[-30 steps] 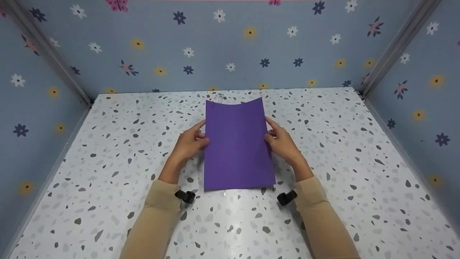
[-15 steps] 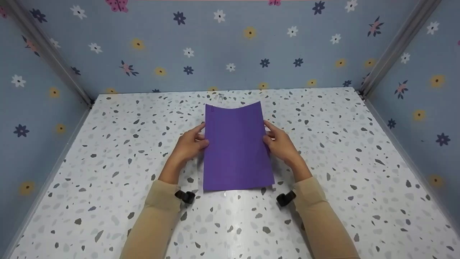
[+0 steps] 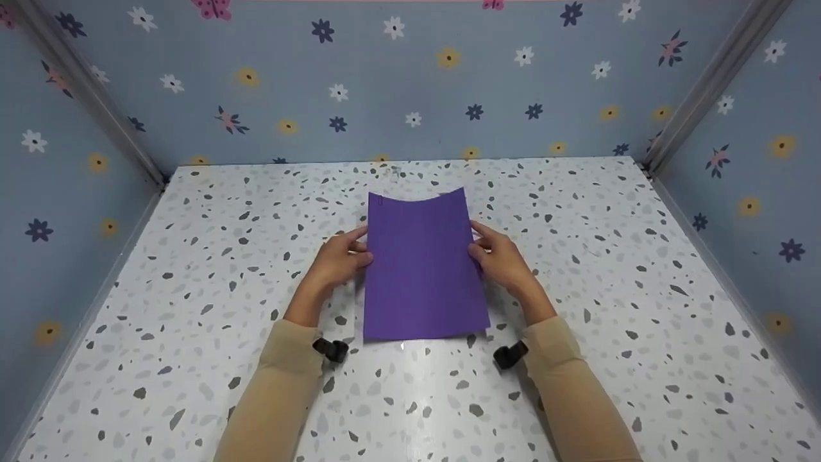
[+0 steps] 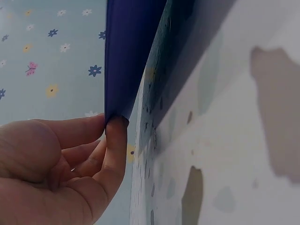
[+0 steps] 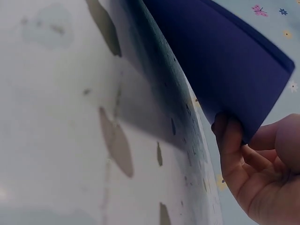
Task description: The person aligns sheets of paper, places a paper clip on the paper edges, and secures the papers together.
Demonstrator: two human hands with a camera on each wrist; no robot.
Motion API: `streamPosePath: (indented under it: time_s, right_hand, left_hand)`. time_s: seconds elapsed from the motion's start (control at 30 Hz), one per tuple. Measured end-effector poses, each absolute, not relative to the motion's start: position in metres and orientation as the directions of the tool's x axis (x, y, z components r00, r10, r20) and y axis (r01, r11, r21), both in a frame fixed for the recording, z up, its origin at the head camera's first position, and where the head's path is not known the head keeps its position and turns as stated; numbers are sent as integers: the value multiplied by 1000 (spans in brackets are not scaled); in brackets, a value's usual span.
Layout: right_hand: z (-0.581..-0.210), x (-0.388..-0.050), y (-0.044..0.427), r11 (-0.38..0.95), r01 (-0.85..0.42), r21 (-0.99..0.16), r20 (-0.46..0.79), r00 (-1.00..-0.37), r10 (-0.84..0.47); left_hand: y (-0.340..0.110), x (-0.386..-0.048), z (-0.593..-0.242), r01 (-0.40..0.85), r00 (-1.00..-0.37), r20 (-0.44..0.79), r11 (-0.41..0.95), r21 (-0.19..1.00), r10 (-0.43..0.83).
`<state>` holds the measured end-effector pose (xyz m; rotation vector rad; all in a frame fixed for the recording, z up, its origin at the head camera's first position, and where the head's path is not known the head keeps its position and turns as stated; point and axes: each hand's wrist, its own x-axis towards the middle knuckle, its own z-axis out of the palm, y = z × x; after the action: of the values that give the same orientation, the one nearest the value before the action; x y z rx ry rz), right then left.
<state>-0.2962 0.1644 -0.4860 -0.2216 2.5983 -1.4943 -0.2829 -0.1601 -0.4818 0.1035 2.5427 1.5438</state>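
Note:
A purple sheet of paper is held up off the table at a tilt, its far edge sagging in the middle between raised corners. Near its far left corner shows a small clip-like outline. My left hand pinches the left edge between thumb and fingers, and my right hand does the same at the right edge. In the left wrist view, fingertips of the left hand lie against the underside of the sheet. The right wrist view has the right hand with fingers behind the purple paper.
The white speckled table carries the shadow of the sheet. Blue flowered panels stand behind it and at both sides, with grey metal posts at the corners. Black straps with small cameras sit at both wrists.
The far edge of the purple sheet has come down and a little nearer to me. My right hand has shifted slightly inward; both hands keep their hold on the edges.

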Motion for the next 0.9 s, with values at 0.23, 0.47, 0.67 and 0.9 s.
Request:
streamPosePath:
  time_s: [0.23,0.47,0.67,0.9]
  right_hand:
    - [-487,-296,164,510,-39,-860,-76,-977,-202]
    - [-485,-296,165,492,-42,-869,-79,-971,-224]
    - [-486,-296,165,505,-34,-862,-101,-966,-238]
    - [-490,-297,166,521,-26,-853,-118,-963,-242]
  left_hand:
    - [-161,-282,-483,-51,-977,-141,475,878,157]
    - [-162,-282,-483,-32,-975,-141,522,853,170]
    - [-163,-282,-484,-32,-975,-146,547,837,167]
    - [-164,-280,-483,-43,-970,-165,547,836,177]
